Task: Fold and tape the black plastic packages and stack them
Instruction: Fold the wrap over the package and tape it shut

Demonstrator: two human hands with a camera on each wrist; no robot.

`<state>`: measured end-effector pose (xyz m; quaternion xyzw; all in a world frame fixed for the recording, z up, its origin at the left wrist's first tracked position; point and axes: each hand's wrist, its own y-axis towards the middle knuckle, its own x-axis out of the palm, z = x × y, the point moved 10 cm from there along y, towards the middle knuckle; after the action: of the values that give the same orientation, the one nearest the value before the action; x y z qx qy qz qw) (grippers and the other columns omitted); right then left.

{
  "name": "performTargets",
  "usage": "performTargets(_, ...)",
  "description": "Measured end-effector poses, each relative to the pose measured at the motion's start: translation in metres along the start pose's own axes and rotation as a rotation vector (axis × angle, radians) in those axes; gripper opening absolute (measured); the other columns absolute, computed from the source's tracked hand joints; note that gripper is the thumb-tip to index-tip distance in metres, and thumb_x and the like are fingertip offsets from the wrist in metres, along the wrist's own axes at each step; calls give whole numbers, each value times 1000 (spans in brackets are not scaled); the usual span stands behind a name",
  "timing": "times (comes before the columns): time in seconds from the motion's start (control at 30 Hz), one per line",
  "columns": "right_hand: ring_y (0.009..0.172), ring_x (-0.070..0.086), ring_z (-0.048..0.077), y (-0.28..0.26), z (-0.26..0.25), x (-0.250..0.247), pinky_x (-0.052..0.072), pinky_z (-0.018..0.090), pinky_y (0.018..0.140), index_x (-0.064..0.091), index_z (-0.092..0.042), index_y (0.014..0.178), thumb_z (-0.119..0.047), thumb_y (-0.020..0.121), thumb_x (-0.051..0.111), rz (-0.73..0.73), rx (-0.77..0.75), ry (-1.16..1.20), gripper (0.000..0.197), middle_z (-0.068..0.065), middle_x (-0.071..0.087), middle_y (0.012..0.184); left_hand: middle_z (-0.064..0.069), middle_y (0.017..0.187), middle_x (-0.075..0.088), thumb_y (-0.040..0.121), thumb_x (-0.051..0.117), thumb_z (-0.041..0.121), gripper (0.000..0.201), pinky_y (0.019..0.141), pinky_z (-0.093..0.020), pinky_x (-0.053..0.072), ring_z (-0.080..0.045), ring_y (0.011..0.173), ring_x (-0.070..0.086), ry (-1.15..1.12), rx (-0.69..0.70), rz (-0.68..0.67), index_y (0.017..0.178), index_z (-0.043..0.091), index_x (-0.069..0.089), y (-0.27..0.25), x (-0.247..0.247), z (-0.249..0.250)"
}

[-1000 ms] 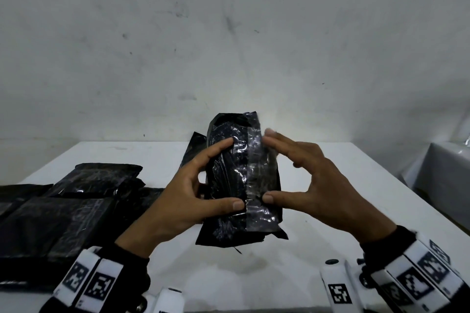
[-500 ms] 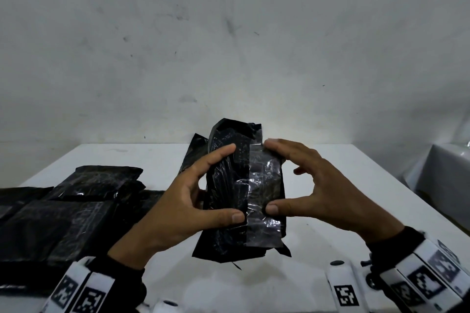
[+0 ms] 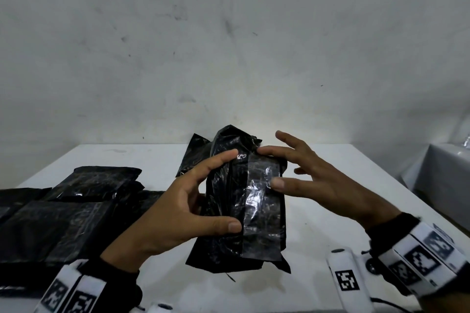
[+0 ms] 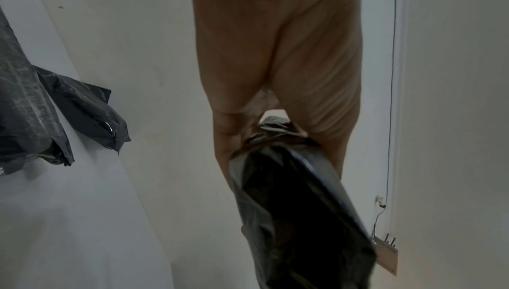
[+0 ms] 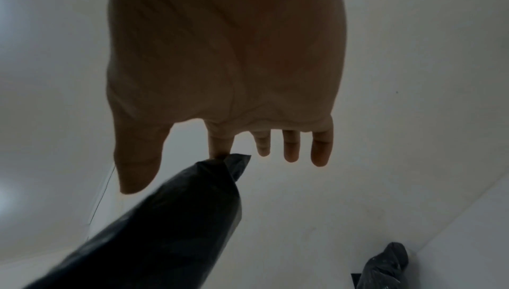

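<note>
A folded black plastic package [image 3: 244, 201] was held upright above the white table [image 3: 318, 223], near its centre. The left hand [image 3: 178, 213] gripped its left side between thumb and curled fingers. The right hand [image 3: 318, 183] was spread, thumb and index tip touching the clear tape strip [image 3: 262, 206]. Finished packages [image 3: 76, 201] lay stacked at left.

Dim, flat light; glare glinted off the tape [image 3: 262, 201] at centre; both wrist views were dark, soft, motion-blurred toward 6 o'clock; head-view edges bowed
</note>
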<state>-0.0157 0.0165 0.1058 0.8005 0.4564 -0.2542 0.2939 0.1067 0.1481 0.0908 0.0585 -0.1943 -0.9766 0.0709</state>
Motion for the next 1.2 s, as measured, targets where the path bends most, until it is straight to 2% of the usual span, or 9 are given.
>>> performTargets(0.3,145,20,-11,8,-9,9,30,45,120,65,-49,125,-56,77,68,-39,-57,292,49,-27,28,157,11,146,57,67,82,-12,93,96,-27,54,-18,128,61,-35,-7,-54,137,43,57,-4,4,0)
performTargets(0.4,146,36,13,13,-6,18,40,42,114,68,-33,128,-51,74,80,-67,-45,554,58,-8,56,144,9,146,56,67,83,-11,93,96,-28,54,-19,128,61,-27,2,-49,138,42,56,-4,2,3)
performTargets(0.47,129,57,25,12,-1,29,52,38,99,67,-25,129,-41,74,85,-114,26,751,60,5,64,135,9,148,54,68,85,-8,93,100,-30,53,-18,132,58,2,-5,-60,139,43,55,-4,1,4)
performTargets(0.6,125,61,30,7,4,40,55,38,93,65,-21,132,-14,82,76,-122,87,894,52,11,63,137,13,149,53,68,90,1,93,106,-29,48,-13,138,51,112,-25,-74,139,48,54,-6,-4,6)
performTargets(0.77,118,63,26,2,12,52,55,35,93,66,-17,131,-14,77,76,-69,149,999,55,15,64,135,9,148,54,69,86,-9,95,101,-28,52,-15,135,55,115,-64,-95,141,43,53,-7,-4,8)
performTargets(0.93,116,61,35,-6,8,66,52,52,99,61,-23,137,-13,83,70,-101,193,1022,55,18,60,138,13,145,56,70,83,-14,98,99,-26,53,-13,132,57,165,-103,-97,147,34,46,-1,-10,8)
performTargets(1.03,117,63,35,-5,2,66,55,48,96,61,-20,137,-4,82,71,-38,139,1079,58,18,62,135,11,145,57,69,86,-7,100,102,-30,53,-14,133,56,231,-111,-92,148,37,44,4,-18,14)
performTargets(1.13,121,64,33,-4,7,58,55,45,97,60,-16,138,8,80,72,137,82,1135,64,16,64,133,16,141,57,67,90,10,96,98,-33,56,-14,122,64,316,-90,37,141,55,47,10,-38,17)
performTargets(1.2,117,66,29,-5,18,50,57,42,95,60,-15,137,8,76,70,314,71,1204,66,15,67,130,22,134,59,65,88,30,80,94,-30,57,-6,117,65,368,-33,320,130,59,53,2,-59,19)
